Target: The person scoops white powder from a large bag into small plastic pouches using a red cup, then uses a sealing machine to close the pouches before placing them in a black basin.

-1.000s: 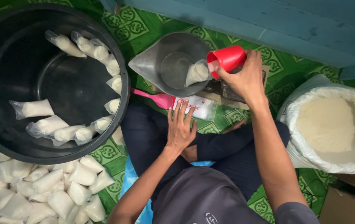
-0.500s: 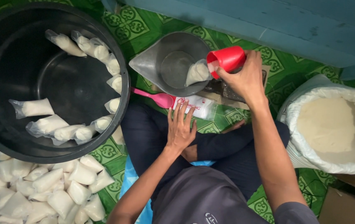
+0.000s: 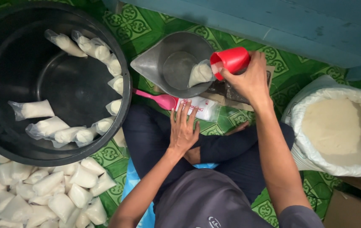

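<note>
**Red cup tipped at the scale pan, left hand resting by the knee**

Nothing has visibly moved since the earlier frames: both hands and the cup sit where they were.

At far left a heap of filled clear plastic bags (image 3: 45, 192) of white powder lies on the green patterned mat (image 3: 142, 25). Above it stands a large black tub (image 3: 3, 143), with more filled bags (image 3: 47, 126) lying inside and draped along its right wall.

Just right of the tub's rim, a pink spoon (image 3: 157, 100) lies on the mat, touching a flat printed packet (image 3: 201, 109). The left hand (image 3: 183, 128) rests open and flat, fingers spread, its fingertips on the edge of that packet and holding nothing.

Above sits a grey metal scale pan (image 3: 155, 67), with a small bag of white powder (image 3: 200, 74) leaning inside its right wall. The right hand (image 3: 248, 80) is closed around a red cup (image 3: 231, 61), tilted on its side with the mouth against the bag's open top.

At far right an open white sack (image 3: 311, 156) holds a mass of white powder, well apart from the pan.
</note>
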